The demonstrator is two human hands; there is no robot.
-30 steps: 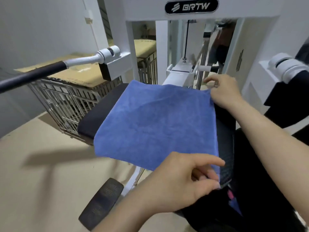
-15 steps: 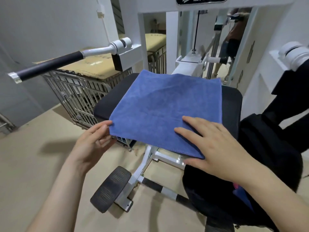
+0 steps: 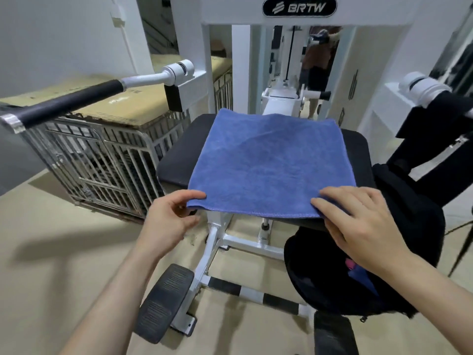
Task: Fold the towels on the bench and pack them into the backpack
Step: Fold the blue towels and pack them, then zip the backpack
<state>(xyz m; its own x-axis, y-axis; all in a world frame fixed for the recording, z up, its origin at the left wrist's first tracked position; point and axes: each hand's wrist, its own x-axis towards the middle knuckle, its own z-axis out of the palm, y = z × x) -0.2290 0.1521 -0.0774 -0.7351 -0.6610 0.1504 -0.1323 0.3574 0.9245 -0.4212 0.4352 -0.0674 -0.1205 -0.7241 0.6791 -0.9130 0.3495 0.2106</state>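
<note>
Blue towel lay spread flat over black padded table, near edge overhanging front. Left grip pinched towel's near left corner, thumb on top, fingers beneath. Right grip lay unclenched, straight fingers flat on near right corner. Black backpack sat just right of table, mouth gaping, blue and pink items inside. Wire cage stood at left.

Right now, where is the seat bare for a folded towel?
Bare seat pad left of the blue towel, and a narrower strip right of it, by the backpack. Near edge is crowded: left hand pinches one corner, right hand presses the other.
</note>
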